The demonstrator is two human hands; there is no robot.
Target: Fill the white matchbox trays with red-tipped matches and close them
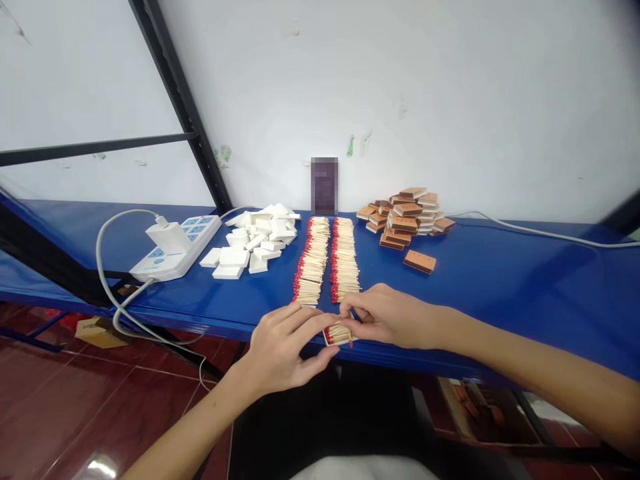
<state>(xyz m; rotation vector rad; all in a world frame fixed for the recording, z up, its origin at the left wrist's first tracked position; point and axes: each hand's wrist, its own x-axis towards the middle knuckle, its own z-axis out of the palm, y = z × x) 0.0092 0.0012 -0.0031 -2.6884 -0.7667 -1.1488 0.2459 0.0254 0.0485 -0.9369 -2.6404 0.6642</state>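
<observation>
Left hand (293, 343) holding white tray (339, 343), right hand (380, 317) at matches (336, 333) inside

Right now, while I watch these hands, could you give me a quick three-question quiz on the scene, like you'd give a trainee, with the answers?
1. What is between the left hand and the right hand?
a) a glass jar
b) a white tray holding matches
c) a cloth bag
2. True or false: the pile of white pieces lies left of the two match rows.
3. What is plugged into the power strip?

Key:
1. b
2. True
3. A white adapter
</observation>
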